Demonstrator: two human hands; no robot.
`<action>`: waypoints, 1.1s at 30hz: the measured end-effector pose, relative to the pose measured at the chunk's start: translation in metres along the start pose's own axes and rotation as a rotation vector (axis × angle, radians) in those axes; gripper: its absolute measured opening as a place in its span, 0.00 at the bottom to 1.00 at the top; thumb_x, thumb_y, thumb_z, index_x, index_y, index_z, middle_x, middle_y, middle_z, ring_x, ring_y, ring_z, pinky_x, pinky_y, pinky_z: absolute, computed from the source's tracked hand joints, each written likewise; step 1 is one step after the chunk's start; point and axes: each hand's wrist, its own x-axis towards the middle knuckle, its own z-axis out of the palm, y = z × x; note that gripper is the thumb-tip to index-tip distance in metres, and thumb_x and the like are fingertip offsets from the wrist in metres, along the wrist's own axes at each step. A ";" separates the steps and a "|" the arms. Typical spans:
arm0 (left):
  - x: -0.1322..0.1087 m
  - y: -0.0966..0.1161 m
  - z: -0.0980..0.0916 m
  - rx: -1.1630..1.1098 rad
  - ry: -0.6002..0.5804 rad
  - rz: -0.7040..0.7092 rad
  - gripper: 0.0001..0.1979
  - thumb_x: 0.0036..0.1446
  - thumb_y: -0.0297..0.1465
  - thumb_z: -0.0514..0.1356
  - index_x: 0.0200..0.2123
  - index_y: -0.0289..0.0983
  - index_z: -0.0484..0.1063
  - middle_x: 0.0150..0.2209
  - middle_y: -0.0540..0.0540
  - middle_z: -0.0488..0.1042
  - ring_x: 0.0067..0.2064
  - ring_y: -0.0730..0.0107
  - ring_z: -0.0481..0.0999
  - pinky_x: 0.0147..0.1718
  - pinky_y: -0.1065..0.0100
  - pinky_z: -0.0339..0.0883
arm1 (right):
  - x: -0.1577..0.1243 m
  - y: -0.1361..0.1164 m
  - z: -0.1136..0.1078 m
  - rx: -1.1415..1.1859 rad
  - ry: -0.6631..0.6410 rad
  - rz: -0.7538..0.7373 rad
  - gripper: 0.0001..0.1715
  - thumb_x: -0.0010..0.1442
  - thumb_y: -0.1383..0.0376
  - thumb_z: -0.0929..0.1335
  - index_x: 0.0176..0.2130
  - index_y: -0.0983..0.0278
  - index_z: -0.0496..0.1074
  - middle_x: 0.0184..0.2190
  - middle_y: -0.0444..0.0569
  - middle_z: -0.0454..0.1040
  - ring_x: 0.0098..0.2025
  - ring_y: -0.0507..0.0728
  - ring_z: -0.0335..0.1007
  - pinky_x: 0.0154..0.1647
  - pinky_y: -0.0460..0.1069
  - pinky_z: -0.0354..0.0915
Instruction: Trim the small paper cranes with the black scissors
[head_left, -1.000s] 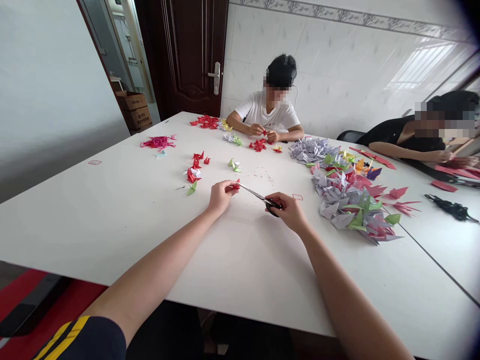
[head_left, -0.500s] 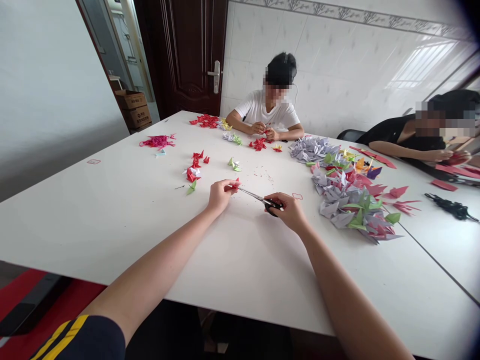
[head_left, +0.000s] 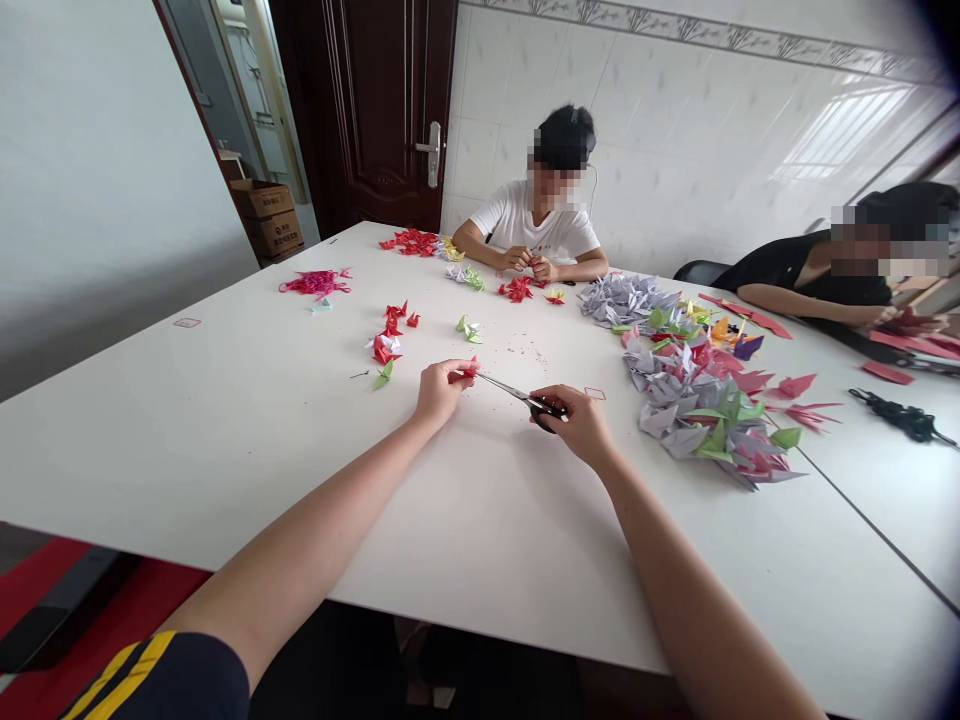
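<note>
My left hand (head_left: pixel 441 391) pinches a small red paper crane (head_left: pixel 471 370) above the white table (head_left: pixel 225 420). In my right hand (head_left: pixel 581 420) is a pair of black-handled scissors (head_left: pixel 517 392), fingers wrapped round the handles. The blades point left, and their tips meet the red paper at my left fingertips. Just beyond, a green and white paper crane (head_left: pixel 469 330) rests on the table. To the left lie several red cranes (head_left: pixel 394 322) and a green one (head_left: pixel 383 375). My fingers partly hide the crane I hold.
A large heap of grey, pink and green paper cranes (head_left: pixel 690 400) spreads on the right. Pink string (head_left: pixel 319 283) lies far left, a black cord bundle (head_left: pixel 904 413) far right. One co-worker (head_left: pixel 551 215) sits across, another (head_left: pixel 810 270) at the right, both handling red paper.
My hands, the crane and the scissors hold almost the same place. At the right, the co-worker's hands have shifted slightly with the red paper.
</note>
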 end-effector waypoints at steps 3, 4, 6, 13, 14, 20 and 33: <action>0.000 0.000 0.000 0.005 -0.003 -0.009 0.13 0.49 0.20 0.62 0.36 0.37 0.82 0.36 0.45 0.82 0.33 0.68 0.80 0.38 0.66 0.73 | -0.001 -0.001 -0.001 0.026 -0.017 -0.002 0.17 0.51 0.65 0.69 0.42 0.60 0.78 0.33 0.46 0.79 0.34 0.56 0.70 0.38 0.51 0.64; 0.000 0.000 0.000 0.007 -0.005 -0.010 0.13 0.49 0.20 0.61 0.36 0.37 0.82 0.37 0.45 0.82 0.33 0.68 0.80 0.38 0.66 0.73 | -0.001 -0.001 -0.001 0.023 -0.018 -0.008 0.17 0.51 0.65 0.69 0.42 0.59 0.79 0.33 0.46 0.79 0.34 0.56 0.70 0.38 0.51 0.64; -0.001 0.001 0.000 0.013 -0.008 -0.012 0.13 0.50 0.19 0.61 0.36 0.36 0.82 0.37 0.44 0.82 0.34 0.69 0.80 0.39 0.66 0.73 | -0.001 -0.002 -0.001 0.003 -0.014 -0.022 0.16 0.51 0.65 0.69 0.41 0.59 0.79 0.32 0.45 0.78 0.33 0.55 0.69 0.37 0.51 0.64; -0.002 0.006 0.000 0.026 -0.010 -0.025 0.14 0.50 0.18 0.60 0.36 0.36 0.82 0.37 0.44 0.82 0.33 0.69 0.80 0.39 0.66 0.73 | -0.001 -0.004 -0.001 -0.022 -0.012 -0.047 0.16 0.50 0.66 0.69 0.41 0.59 0.79 0.33 0.45 0.77 0.32 0.54 0.69 0.36 0.50 0.64; -0.002 0.006 0.000 0.030 -0.011 -0.023 0.14 0.50 0.18 0.60 0.36 0.36 0.82 0.37 0.44 0.83 0.33 0.69 0.80 0.40 0.65 0.74 | -0.001 -0.004 -0.001 -0.023 -0.009 -0.045 0.16 0.50 0.67 0.69 0.41 0.59 0.79 0.33 0.46 0.78 0.32 0.54 0.69 0.36 0.50 0.65; -0.002 0.004 0.000 0.019 -0.015 -0.018 0.14 0.49 0.18 0.60 0.36 0.36 0.82 0.39 0.44 0.83 0.34 0.69 0.80 0.40 0.66 0.74 | 0.000 -0.007 -0.003 -0.039 -0.007 -0.047 0.16 0.49 0.66 0.69 0.40 0.60 0.80 0.34 0.46 0.78 0.32 0.55 0.69 0.37 0.50 0.65; 0.001 -0.001 0.000 -0.017 0.030 -0.027 0.12 0.48 0.19 0.62 0.35 0.37 0.81 0.35 0.46 0.82 0.33 0.68 0.80 0.39 0.65 0.74 | 0.001 -0.003 -0.007 -0.143 0.082 -0.111 0.15 0.51 0.64 0.70 0.41 0.59 0.79 0.31 0.46 0.75 0.29 0.54 0.66 0.35 0.50 0.63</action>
